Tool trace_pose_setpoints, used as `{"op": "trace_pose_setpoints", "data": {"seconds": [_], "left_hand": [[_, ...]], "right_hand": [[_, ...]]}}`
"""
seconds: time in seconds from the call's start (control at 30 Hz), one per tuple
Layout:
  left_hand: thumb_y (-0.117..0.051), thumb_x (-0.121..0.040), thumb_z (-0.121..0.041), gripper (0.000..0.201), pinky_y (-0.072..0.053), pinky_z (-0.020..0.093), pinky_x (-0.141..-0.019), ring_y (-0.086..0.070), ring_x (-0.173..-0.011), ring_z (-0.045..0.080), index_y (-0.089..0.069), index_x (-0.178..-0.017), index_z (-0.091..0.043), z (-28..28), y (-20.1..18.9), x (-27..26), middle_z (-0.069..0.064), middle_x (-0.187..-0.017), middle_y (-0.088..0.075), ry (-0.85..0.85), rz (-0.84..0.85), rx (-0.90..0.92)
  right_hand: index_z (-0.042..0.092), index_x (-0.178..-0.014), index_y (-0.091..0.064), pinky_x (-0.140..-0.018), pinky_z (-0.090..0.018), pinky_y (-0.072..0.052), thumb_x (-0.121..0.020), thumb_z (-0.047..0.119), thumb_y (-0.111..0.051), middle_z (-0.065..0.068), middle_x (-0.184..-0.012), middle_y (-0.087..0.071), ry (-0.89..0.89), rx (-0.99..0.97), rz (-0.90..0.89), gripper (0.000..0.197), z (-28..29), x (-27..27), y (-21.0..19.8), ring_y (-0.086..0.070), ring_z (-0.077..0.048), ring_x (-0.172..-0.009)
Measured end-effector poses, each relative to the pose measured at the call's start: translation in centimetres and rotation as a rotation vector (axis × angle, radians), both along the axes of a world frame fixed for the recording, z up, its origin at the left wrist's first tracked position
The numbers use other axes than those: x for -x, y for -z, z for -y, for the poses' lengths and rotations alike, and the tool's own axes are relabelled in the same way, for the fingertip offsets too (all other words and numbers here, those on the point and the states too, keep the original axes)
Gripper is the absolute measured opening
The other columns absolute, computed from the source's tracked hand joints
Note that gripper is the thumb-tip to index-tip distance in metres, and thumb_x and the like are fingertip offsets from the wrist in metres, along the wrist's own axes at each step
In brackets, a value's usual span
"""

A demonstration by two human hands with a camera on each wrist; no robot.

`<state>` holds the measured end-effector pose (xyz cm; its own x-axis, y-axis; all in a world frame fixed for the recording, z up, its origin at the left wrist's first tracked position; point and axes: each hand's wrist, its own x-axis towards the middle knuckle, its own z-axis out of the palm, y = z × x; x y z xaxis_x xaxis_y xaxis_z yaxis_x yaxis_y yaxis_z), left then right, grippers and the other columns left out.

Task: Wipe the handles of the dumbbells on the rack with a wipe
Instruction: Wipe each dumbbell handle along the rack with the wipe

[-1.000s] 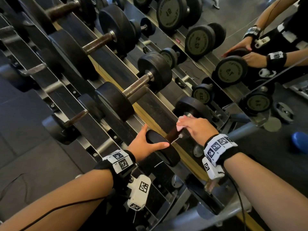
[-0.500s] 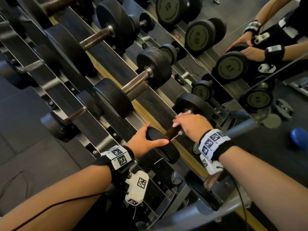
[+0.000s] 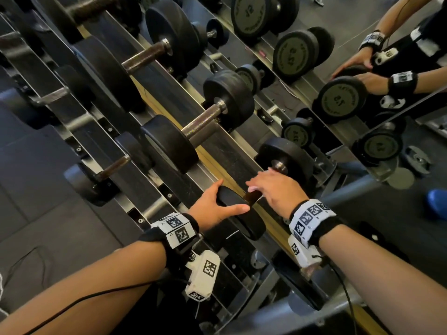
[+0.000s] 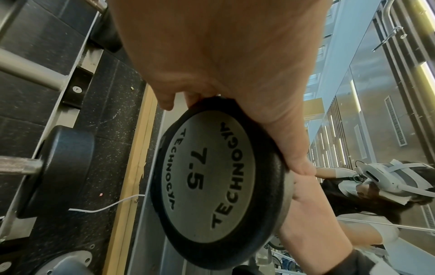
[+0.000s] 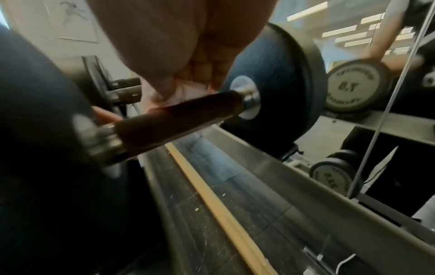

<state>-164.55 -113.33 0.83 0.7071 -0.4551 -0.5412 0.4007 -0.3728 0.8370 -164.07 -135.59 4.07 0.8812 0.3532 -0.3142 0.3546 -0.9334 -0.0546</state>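
Note:
The 7.5 dumbbell [image 3: 244, 213] lies across the top rack rails nearest me. My left hand [image 3: 227, 199] grips its near head, whose end plate [image 4: 212, 182] fills the left wrist view, with the thumb [image 4: 294, 158] along the rim. Its dark handle [image 5: 179, 115] runs to the far head [image 3: 287, 158]. My right hand [image 3: 266, 187] hovers over the handle, and its curled fingers pinch a pale pink wipe [image 5: 179, 94]. The wipe touches the top of the handle [image 3: 254, 197] towards its near end.
Larger dumbbells [image 3: 198, 126] sit further along the same rails, with more on the lower tier [image 3: 108, 168]. A mirror [image 3: 338, 97] behind the rack reflects the weights and my hands. A blue object [image 3: 435, 204] lies on the floor at right.
My right hand has loosened from a wrap around the handle and lifted above it, still holding the wipe. My left hand keeps its grip on the near head.

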Motion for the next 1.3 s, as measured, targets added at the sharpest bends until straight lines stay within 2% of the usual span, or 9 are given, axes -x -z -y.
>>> {"op": "trace_pose_setpoints", "data": {"seconds": [0.07, 0.23, 0.4, 0.7, 0.9, 1.0, 1.1, 1.2, 1.3], "left_hand": [[-0.078, -0.052, -0.067, 0.130, -0.028, 0.024, -0.110, -0.034, -0.142, 0.016, -0.013, -0.157, -0.026, 0.1, 0.0, 0.0, 0.003, -0.159, -0.029, -0.008, -0.003, 0.009], [-0.078, -0.052, -0.068, 0.129, -0.030, 0.028, -0.111, -0.034, -0.142, 0.017, -0.013, -0.157, -0.029, -0.2, 0.0, -0.1, 0.003, -0.160, -0.029, 0.015, -0.015, 0.005], [-0.076, -0.050, -0.071, 0.131, -0.031, 0.034, -0.114, -0.035, -0.142, 0.020, -0.011, -0.156, -0.033, -0.4, -0.3, -0.1, 0.004, -0.160, -0.029, 0.042, -0.041, 0.011], [-0.078, -0.052, -0.068, 0.128, -0.034, 0.040, -0.117, -0.038, -0.140, 0.018, -0.013, -0.156, -0.032, -0.4, -0.4, -0.3, 0.003, -0.158, -0.032, 0.042, -0.035, -0.005], [-0.075, -0.051, -0.068, 0.127, -0.031, 0.032, -0.115, -0.036, -0.141, 0.018, -0.017, -0.156, -0.027, -0.5, -1.0, -0.6, 0.002, -0.158, -0.032, 0.080, -0.009, -0.039], [-0.079, -0.056, -0.064, 0.122, -0.033, 0.027, -0.111, -0.040, -0.136, 0.014, -0.020, -0.156, -0.026, -0.4, -1.0, -0.8, 0.001, -0.156, -0.035, 0.091, 0.004, -0.071], [-0.083, -0.063, -0.057, 0.116, -0.032, 0.021, -0.101, -0.042, -0.123, 0.007, -0.020, -0.155, -0.027, -0.3, -1.0, -1.2, 0.000, -0.154, -0.038, 0.118, 0.001, -0.106], [-0.084, -0.063, -0.058, 0.119, -0.032, 0.029, -0.113, -0.042, -0.132, 0.012, -0.016, -0.156, -0.028, -0.1, -1.2, -1.6, 0.002, -0.156, -0.035, 0.141, -0.015, -0.139], [-0.082, -0.067, -0.057, 0.117, -0.030, 0.037, -0.117, -0.037, -0.142, 0.022, -0.011, -0.157, -0.032, 0.1, -1.7, -1.8, 0.004, -0.159, -0.032, 0.171, -0.007, -0.167]], "right_hand": [[0.022, -0.132, -0.061, -0.119, -0.036, -0.020, -0.095, 0.017, -0.057, 0.003, -0.133, -0.062, -0.174, -0.021, -0.029, 0.038, -0.4, 0.6, 0.6, -0.051, -0.018, -0.131], [0.036, -0.130, -0.061, -0.120, -0.035, -0.010, -0.101, 0.043, -0.028, 0.015, -0.132, -0.060, -0.164, -0.079, -0.097, 0.044, 1.0, -0.4, 0.2, -0.046, -0.005, -0.131], [0.036, -0.135, -0.055, -0.120, -0.037, -0.007, -0.103, 0.029, -0.044, 0.014, -0.133, -0.057, -0.126, 0.104, -0.016, 0.035, 2.2, -1.6, -0.3, -0.043, -0.010, -0.133], [0.027, -0.137, -0.056, -0.120, -0.027, -0.005, -0.097, 0.010, -0.054, 0.010, -0.141, -0.055, -0.191, -0.037, -0.127, 0.043, 0.1, -0.6, -1.1, -0.042, -0.009, -0.137], [0.027, -0.141, -0.050, -0.123, -0.033, -0.017, -0.096, 0.008, -0.055, 0.004, -0.150, -0.047, 0.102, 0.110, -0.091, 0.050, 0.6, -1.8, -2.2, -0.033, -0.015, -0.145], [0.026, -0.141, -0.048, -0.115, -0.044, -0.035, -0.092, 0.004, -0.057, 0.000, -0.147, -0.046, 0.015, 0.119, -0.192, 0.055, -1.5, -0.1, -1.7, -0.037, -0.021, -0.141], [0.025, -0.148, -0.042, -0.117, -0.037, -0.031, -0.095, -0.002, -0.048, 0.000, -0.153, -0.039, -0.061, -0.024, -0.196, 0.059, -1.6, 2.1, -1.2, -0.037, -0.019, -0.141], [0.023, -0.141, -0.052, -0.115, -0.035, -0.027, -0.092, -0.004, -0.051, 0.000, -0.151, -0.041, 0.002, -0.074, -0.150, 0.056, -0.1, 1.1, -1.9, -0.037, -0.021, -0.140], [0.017, -0.145, -0.041, -0.117, -0.039, -0.030, -0.087, -0.007, -0.057, -0.007, -0.156, -0.029, 0.062, 0.140, -0.151, 0.064, 0.0, 0.4, -2.4, -0.031, -0.022, -0.144]]}}
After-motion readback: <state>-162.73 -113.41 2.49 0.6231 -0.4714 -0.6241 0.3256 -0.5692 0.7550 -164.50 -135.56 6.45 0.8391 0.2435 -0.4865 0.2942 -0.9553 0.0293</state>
